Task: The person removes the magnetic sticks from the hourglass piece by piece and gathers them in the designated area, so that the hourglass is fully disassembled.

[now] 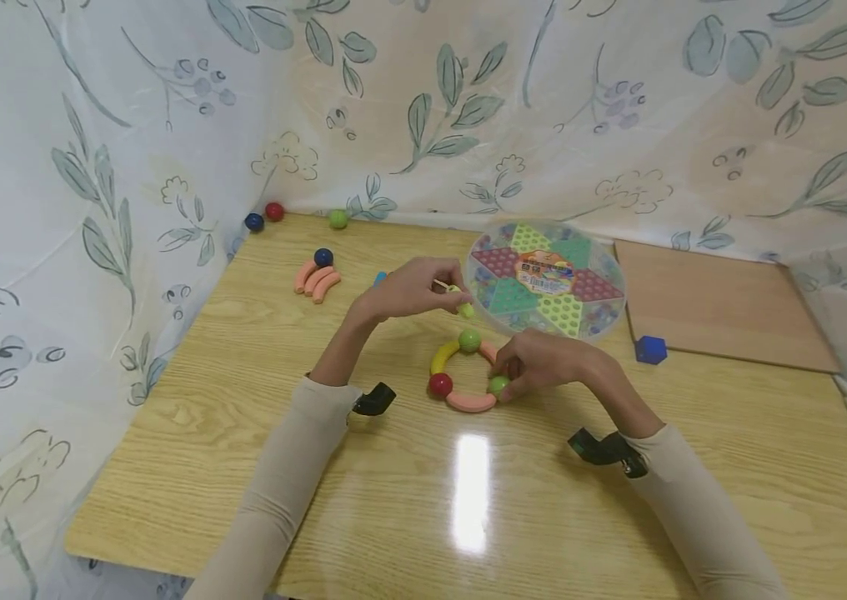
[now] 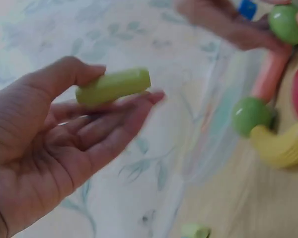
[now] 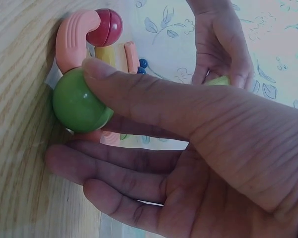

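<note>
Between thumb and fingers, my left hand (image 1: 418,287) pinches a short yellow-green rod (image 2: 114,87), held above the table behind the ring of toy pieces. My right hand (image 1: 547,358) grips a green ball (image 3: 79,101) at the ring's right side, with its thumb on top. The ring also has a yellow curved piece (image 1: 442,357) on the left, a red ball (image 1: 440,384) at lower left and a pink curved piece (image 1: 471,402) in front. Another green ball (image 1: 469,340) sits at the back. A second pink piece (image 1: 488,351) is partly hidden by my right hand.
Behind the ring lies a round Chinese checkers board (image 1: 513,296). A brown wooden board (image 1: 724,304) and a blue block (image 1: 651,350) are to the right. At back left are several pink curved pieces (image 1: 326,285), a dark blue ball (image 1: 323,257) and a lone green ball (image 1: 338,219).
</note>
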### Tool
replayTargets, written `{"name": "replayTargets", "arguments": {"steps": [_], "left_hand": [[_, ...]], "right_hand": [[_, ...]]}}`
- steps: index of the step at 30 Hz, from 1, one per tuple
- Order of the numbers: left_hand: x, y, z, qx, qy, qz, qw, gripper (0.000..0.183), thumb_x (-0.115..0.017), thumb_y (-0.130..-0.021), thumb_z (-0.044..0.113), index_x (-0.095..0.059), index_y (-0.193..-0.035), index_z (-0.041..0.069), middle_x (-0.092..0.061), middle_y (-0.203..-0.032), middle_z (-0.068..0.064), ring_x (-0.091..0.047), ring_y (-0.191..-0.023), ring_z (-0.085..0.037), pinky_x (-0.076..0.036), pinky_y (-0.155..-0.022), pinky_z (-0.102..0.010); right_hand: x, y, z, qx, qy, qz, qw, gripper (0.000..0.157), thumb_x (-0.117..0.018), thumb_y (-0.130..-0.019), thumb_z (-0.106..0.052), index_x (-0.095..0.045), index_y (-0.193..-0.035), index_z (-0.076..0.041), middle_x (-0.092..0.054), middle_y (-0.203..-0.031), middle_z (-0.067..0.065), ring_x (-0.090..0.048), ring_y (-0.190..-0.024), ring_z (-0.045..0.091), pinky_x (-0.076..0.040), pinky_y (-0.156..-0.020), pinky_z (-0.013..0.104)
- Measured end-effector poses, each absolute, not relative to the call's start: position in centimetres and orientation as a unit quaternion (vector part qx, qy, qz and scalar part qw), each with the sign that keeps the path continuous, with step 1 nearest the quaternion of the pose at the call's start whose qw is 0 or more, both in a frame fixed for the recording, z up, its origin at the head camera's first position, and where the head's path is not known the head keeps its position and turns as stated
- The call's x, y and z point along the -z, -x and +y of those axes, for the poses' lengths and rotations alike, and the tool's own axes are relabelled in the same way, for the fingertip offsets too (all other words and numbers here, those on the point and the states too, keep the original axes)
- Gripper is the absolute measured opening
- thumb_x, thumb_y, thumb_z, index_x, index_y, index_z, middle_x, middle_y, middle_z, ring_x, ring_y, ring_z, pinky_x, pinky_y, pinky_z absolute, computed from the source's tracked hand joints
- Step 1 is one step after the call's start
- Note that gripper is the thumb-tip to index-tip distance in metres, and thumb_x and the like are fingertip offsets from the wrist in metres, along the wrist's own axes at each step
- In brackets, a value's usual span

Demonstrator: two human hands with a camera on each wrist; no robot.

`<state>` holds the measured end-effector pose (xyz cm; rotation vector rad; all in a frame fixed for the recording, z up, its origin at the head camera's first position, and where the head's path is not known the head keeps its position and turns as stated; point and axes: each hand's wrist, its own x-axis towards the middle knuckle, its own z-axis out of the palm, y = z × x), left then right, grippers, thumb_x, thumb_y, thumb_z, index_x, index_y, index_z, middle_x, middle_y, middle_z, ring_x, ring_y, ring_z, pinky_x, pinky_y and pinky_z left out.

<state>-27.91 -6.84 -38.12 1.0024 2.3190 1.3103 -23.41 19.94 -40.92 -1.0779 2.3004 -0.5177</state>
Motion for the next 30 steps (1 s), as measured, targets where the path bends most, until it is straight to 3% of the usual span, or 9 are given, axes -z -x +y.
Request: {"name": "replayTargets", "arguments": {"steps": [3,6,8,13,18,24,26,30], "left_hand": [[38.0,28.6,-8.8,-0.513,-0.278,0.804,0.113,0.012,-0.063,-0.105,0.017,-0.06,-0.102,0.005,-0.076,-0.094,-0.008,-0.069,-0.075,-0.011,-0.058,-0.073,-0.027],[38.1,29.1,-10.8,-0.517,-0.197,0.83,0.071,0.016,-0.063,-0.106,0.024,-0.061,-0.106,0.008,-0.071,-0.077,0.001,-0.049,-0.057,-0.011,-0.04,-0.058,-0.024],[38.2,29.3,-11.8,-0.507,-0.154,0.846,0.057,0.024,-0.066,-0.105,0.03,-0.058,-0.113,0.009,-0.061,-0.068,0.003,-0.04,-0.057,-0.014,-0.029,-0.057,-0.028],[38.8,30.3,-12.5,-0.448,-0.13,0.882,0.061,0.043,-0.068,-0.103,0.032,-0.049,-0.128,0.003,-0.049,-0.077,-0.001,-0.047,-0.07,-0.017,-0.036,-0.065,-0.029],[39.9,31.2,-10.1,-0.347,-0.17,0.92,0.061,0.043,-0.066,-0.104,0.032,-0.061,-0.133,0.001,-0.062,-0.095,-0.012,-0.049,-0.074,-0.021,-0.042,-0.068,-0.032],[41.4,32.4,-6.1,-0.252,-0.172,0.951,0.055,0.043,-0.072,-0.1,0.029,-0.065,-0.13,-0.001,-0.071,-0.125,-0.018,-0.067,-0.103,-0.028,-0.056,-0.092,-0.04],[41.8,32.7,-5.1,-0.231,-0.158,0.959,0.052,0.041,-0.075,-0.098,0.027,-0.064,-0.126,-0.002,-0.07,-0.121,-0.017,-0.065,-0.099,-0.028,-0.055,-0.09,-0.039],[42.4,32.8,-3.8,-0.188,-0.146,0.971,0.025,0.036,-0.078,-0.096,0.025,-0.062,-0.117,0.0,-0.068,-0.103,-0.013,-0.06,-0.082,-0.024,-0.053,-0.073,-0.035]], "right_hand": [[41.0,23.4,19.8,0.189,0.402,0.855,0.268,0.035,-0.082,-0.091,-0.024,-0.077,-0.118,-0.002,-0.079,-0.094,0.002,-0.068,-0.081,0.005,-0.056,-0.074,0.023],[41.1,23.4,19.7,0.186,0.403,0.855,0.267,0.035,-0.081,-0.092,-0.025,-0.077,-0.118,-0.002,-0.078,-0.094,0.001,-0.066,-0.081,0.004,-0.055,-0.074,0.022],[41.0,23.3,19.7,0.187,0.399,0.856,0.269,0.034,-0.081,-0.092,-0.025,-0.077,-0.118,-0.003,-0.078,-0.094,0.0,-0.065,-0.08,0.003,-0.055,-0.074,0.022],[40.8,23.3,20.0,0.192,0.39,0.858,0.274,0.035,-0.082,-0.091,-0.025,-0.077,-0.118,-0.002,-0.078,-0.092,0.0,-0.066,-0.08,0.004,-0.056,-0.073,0.022],[40.7,23.3,20.3,0.191,0.391,0.858,0.274,0.035,-0.081,-0.092,-0.025,-0.076,-0.118,-0.002,-0.078,-0.092,0.001,-0.067,-0.08,0.004,-0.056,-0.074,0.022],[40.7,23.3,20.3,0.186,0.398,0.858,0.268,0.033,-0.081,-0.092,-0.023,-0.077,-0.118,-0.003,-0.078,-0.095,0.001,-0.067,-0.081,0.003,-0.056,-0.075,0.022],[40.6,23.3,20.2,0.188,0.401,0.856,0.266,0.033,-0.081,-0.092,-0.023,-0.077,-0.118,-0.003,-0.078,-0.096,0.002,-0.067,-0.082,0.003,-0.057,-0.075,0.022],[40.4,23.2,20.2,0.187,0.397,0.857,0.269,0.033,-0.081,-0.092,-0.023,-0.077,-0.118,-0.002,-0.078,-0.096,0.002,-0.066,-0.081,0.004,-0.056,-0.074,0.022]]}}
